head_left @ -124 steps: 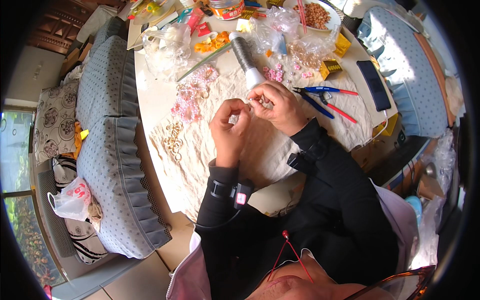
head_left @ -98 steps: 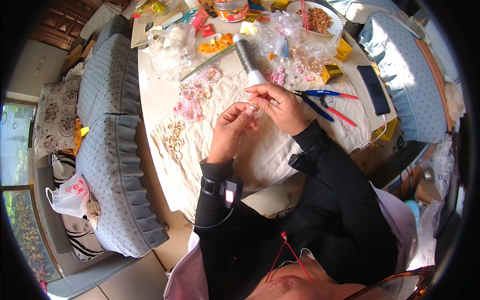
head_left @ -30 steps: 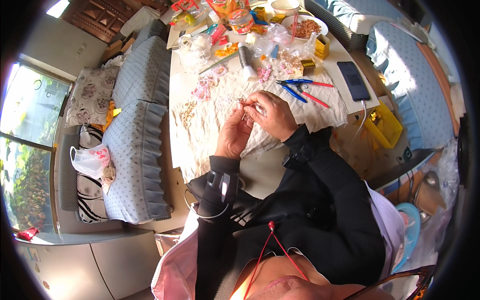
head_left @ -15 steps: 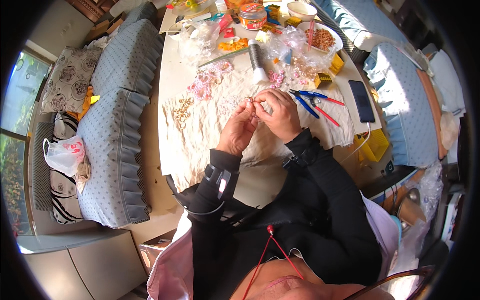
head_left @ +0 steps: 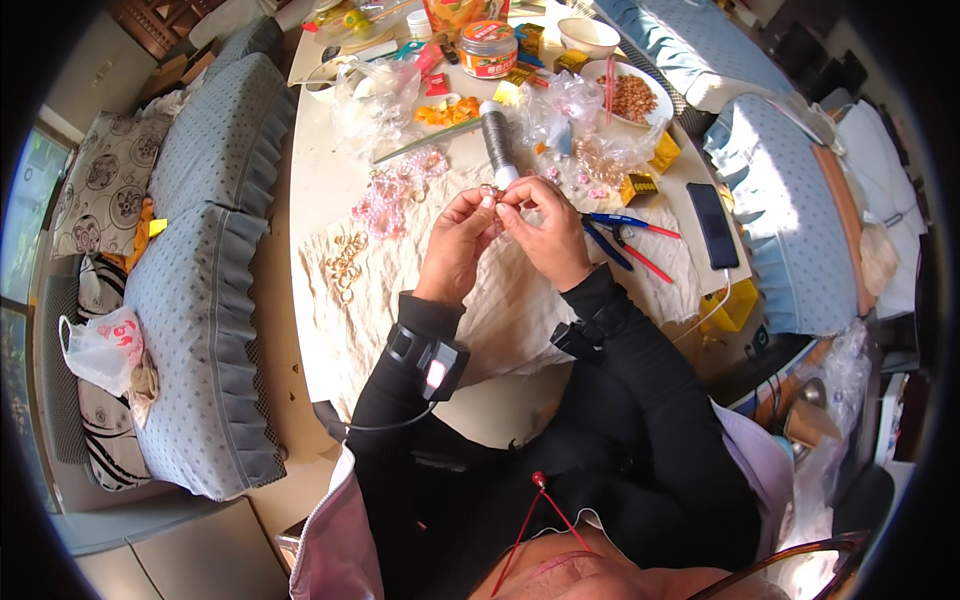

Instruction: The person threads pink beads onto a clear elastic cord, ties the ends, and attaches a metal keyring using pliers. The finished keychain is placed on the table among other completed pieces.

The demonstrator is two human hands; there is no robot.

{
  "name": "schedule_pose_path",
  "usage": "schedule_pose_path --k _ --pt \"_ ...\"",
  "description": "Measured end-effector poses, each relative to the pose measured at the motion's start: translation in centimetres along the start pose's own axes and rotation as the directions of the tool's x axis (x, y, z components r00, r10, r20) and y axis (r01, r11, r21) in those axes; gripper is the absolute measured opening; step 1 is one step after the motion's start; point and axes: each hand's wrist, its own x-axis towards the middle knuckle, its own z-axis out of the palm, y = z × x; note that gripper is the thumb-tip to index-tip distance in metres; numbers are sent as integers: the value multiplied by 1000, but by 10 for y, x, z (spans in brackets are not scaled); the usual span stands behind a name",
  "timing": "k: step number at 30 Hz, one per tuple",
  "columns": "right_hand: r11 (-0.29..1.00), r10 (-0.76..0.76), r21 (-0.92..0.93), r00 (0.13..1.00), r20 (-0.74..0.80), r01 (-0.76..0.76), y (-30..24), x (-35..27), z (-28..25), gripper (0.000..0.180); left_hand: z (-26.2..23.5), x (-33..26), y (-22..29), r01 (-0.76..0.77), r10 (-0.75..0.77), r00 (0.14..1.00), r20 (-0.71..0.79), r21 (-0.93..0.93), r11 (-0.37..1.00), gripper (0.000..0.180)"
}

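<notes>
My left hand [head_left: 454, 248] and my right hand [head_left: 549, 232] meet over a cream cloth [head_left: 380, 300], thumbs and fingertips pinched together. Between them is a small shiny gold-coloured metal piece [head_left: 489, 190]; its exact kind is too small to make out. Just beyond my fingers lies a spool of grey thread or wire [head_left: 497, 140] with a white end. Beside my right hand rest blue-and-red-handled pliers [head_left: 630, 232]. Left of my hands are gold-coloured rings [head_left: 345, 262] and pink bead strands [head_left: 385, 200]. A few pink beads [head_left: 597, 192] lie past my right hand.
A phone [head_left: 711, 225] on a white cable lies at the table's right edge. Farther back are clear plastic bags [head_left: 375, 100], orange peel [head_left: 450, 112], a jar [head_left: 487, 50], a plate of nuts [head_left: 655, 108] and small yellow boxes [head_left: 637, 188]. Blue-covered sofas [head_left: 215, 290] flank the table.
The view has shifted slightly, so the table sits farther left in it. Both hands stay pinched together around the small metal piece, with a slight change in finger position.
</notes>
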Motion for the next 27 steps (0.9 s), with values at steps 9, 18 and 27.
schedule_pose_path --k 9,18,27 --pt "980 -121 -163 992 -28 115 22 2 13 14 -8 11 16 78 -66 997 -47 335 939 17" --pt "997 74 18 996 50 -75 23 -6 13 13 -22 5 18 132 -136 991 12 165 977 20" --pt "997 69 -38 997 45 -67 23 -9 11 9 -23 6 20 71 -79 997 22 261 963 19"
